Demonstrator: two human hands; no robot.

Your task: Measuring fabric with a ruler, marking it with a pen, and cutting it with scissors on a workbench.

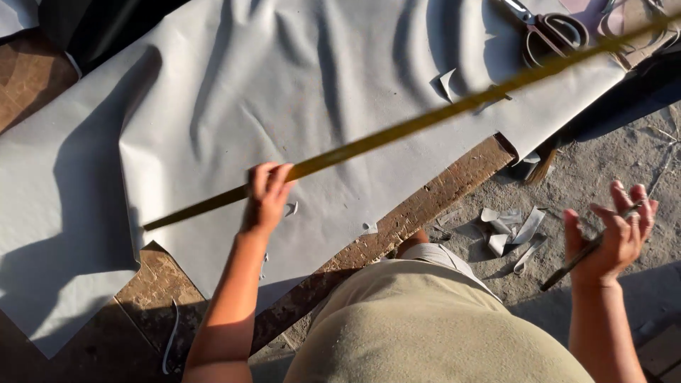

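Spreading across the board [425, 206], a large grey sheet [234, 92] is seen creased and partly shaded, with one corner hanging over the left edge. A long yellowish ruler [425, 120] is held above the sheet, slanting from lower left to upper right; it appears blurred and is judged to be in motion. The ruler is gripped near its lower end by the left hand [266, 195], whose fingers are curled round it. Scissors [553, 32] are laid on the sheet near the top right corner, under the far end of the ruler. Offcuts [511, 230] are scattered on the ground beside the board. At the right, a thin dark pencil-like tool [582, 255] is held loosely in the right hand [613, 237], with the fingers partly spread, well apart from the sheet. The step in hand is judged to be positioning of the ruler for marking. For the next move, the ruler should be laid flat on the sheet and pressed down, and the tool brought across to its edge.
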